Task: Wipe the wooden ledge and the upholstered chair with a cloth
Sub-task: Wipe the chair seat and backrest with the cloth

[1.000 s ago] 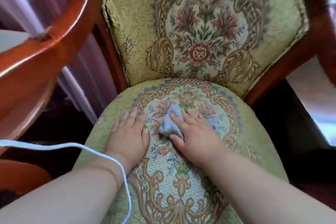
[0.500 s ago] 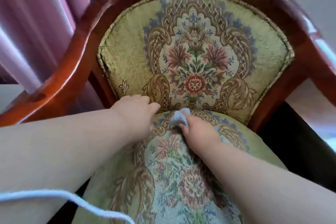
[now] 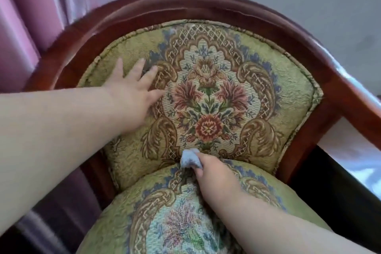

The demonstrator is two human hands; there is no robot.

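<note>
Our left hand (image 3: 132, 90) now lies spread on the backrest (image 3: 288, 88), up from the seat; our view sits higher.

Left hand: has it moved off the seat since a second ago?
Yes. The left hand has gone from the seat cushion up onto the backrest, fingers spread flat.

The chair (image 3: 257, 93) was upholstered in coarse woven tapestry cloth, matt olive-gold with flowers and scrolls, edged with twisted cord piping. Its curved wooden frame (image 3: 185, 4) was dark reddish and polished smooth, catching glossy highlights. The small cloth (image 3: 190, 160) looked soft, pale blue and matt, and the curtain (image 3: 24, 16) was plain mauve fabric.
</note>
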